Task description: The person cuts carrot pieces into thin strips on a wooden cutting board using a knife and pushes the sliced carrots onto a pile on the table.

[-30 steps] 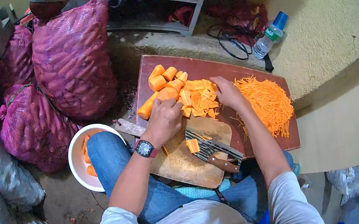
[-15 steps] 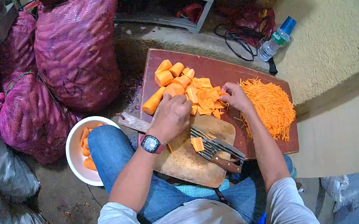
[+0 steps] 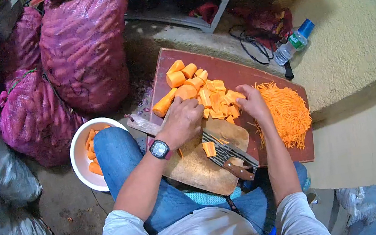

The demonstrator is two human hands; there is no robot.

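My left hand [image 3: 181,121], with a watch on its wrist, is curled closed at the near edge of the cut carrots; its fingertips are hidden. Several thick carrot chunks [image 3: 175,79] lie just beyond it. My right hand [image 3: 252,102] pinches carrot slices [image 3: 233,96] at the right side of the sliced pile. Below both hands is a wooden cutting board [image 3: 191,166]. On it rests a knife [image 3: 236,169] with a brown handle and striped blade, and a carrot piece [image 3: 209,149] lies by the blade. Shredded carrot [image 3: 284,114] is heaped right of my right hand.
A red-brown board [image 3: 235,72] carries the carrots. By my left knee stands a white basin [image 3: 77,161] with carrot pieces. Full pink mesh sacks [image 3: 85,50] and white sacks [image 3: 2,183] line the left. A plastic bottle [image 3: 293,45] lies on the ledge behind.
The view has shifted slightly. My right hand has closed in on the slices at the pile's right edge, and some slices there have moved. My left hand stays by the chunks.
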